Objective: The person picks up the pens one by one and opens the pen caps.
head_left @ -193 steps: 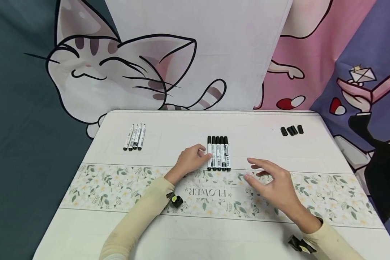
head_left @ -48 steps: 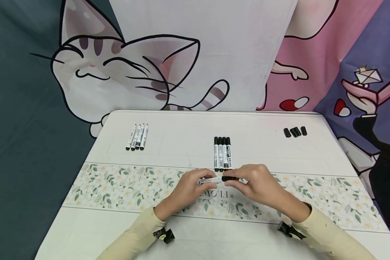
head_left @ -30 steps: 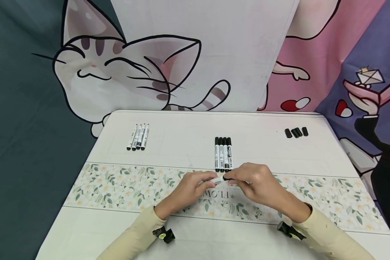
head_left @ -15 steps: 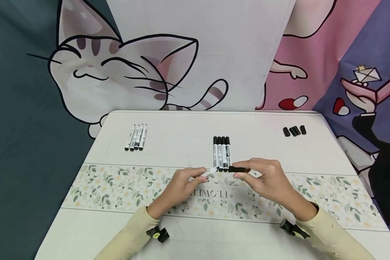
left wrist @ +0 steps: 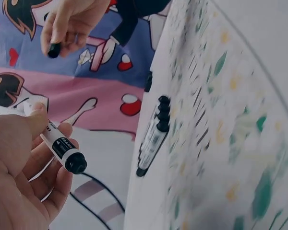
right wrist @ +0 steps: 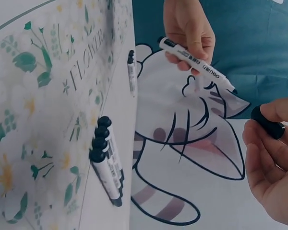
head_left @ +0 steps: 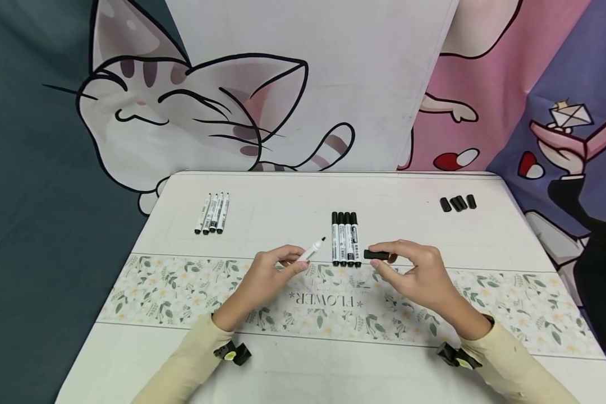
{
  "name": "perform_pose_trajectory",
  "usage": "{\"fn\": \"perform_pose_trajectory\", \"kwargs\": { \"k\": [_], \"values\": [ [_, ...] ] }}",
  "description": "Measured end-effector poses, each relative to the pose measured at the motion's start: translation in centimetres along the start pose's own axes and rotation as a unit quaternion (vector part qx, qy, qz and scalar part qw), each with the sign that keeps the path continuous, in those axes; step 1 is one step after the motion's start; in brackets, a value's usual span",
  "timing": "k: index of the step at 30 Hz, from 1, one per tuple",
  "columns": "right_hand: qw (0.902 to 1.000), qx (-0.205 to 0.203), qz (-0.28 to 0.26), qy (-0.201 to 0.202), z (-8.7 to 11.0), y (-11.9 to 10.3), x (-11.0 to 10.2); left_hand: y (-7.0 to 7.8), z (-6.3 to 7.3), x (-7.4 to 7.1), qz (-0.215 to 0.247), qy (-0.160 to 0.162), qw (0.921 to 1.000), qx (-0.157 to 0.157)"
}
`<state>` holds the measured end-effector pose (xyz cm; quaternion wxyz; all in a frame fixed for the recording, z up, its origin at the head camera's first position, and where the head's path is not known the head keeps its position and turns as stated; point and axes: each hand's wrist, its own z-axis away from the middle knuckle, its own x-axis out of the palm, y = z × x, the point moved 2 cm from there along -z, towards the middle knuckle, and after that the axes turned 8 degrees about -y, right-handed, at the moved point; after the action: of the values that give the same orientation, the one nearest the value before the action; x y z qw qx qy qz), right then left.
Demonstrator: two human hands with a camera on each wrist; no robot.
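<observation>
My left hand (head_left: 270, 278) pinches an uncapped white marker (head_left: 311, 250) whose dark tip points up and to the right. In the left wrist view the black rear end of that marker (left wrist: 67, 152) faces the camera. Between the thumb and fingers of my right hand (head_left: 416, 275) is a black marker cap (head_left: 376, 255), apart from the marker. Both are held above the table. Several capped markers (head_left: 344, 240) lie side by side between the two hands; the right wrist view shows their row (right wrist: 105, 160) from the rear ends.
Several uncapped markers (head_left: 212, 214) lie at the back left of the white table (head_left: 283, 207). Loose black caps (head_left: 457, 203) rest at the back right. A flower-printed band (head_left: 182, 289) crosses the table, and a cartoon curtain (head_left: 363, 84) hangs behind it.
One marker has left the middle row. The hands held it together, then the cap came off in my right hand. The hands have since moved apart, the left one leftward with the marker.
</observation>
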<state>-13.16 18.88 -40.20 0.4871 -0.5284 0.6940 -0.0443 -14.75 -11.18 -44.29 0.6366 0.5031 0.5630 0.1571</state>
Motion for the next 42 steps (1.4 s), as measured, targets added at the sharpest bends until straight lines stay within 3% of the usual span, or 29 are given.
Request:
{"fn": "perform_pose_trajectory", "kwargs": {
  "k": [7,15,29,42],
  "values": [
    [0.9998,0.013,0.008,0.012,0.4,0.7,-0.2,-0.5,0.0,-2.4,-0.019,0.027,0.9992,-0.023],
    [0.9988,0.042,0.023,0.013,0.9,1.2,-0.2,-2.3,-0.1,-5.5,-0.064,0.050,0.9956,-0.048],
    [0.9954,0.086,0.042,0.008,1.5,1.9,-0.6,-7.0,0.2,-11.3,-0.134,0.114,0.9776,-0.115],
    [0.9938,0.101,0.040,0.022,2.2,2.9,-1.2,-11.5,0.2,-15.6,-0.152,0.152,0.9639,-0.157]
  ]
}}
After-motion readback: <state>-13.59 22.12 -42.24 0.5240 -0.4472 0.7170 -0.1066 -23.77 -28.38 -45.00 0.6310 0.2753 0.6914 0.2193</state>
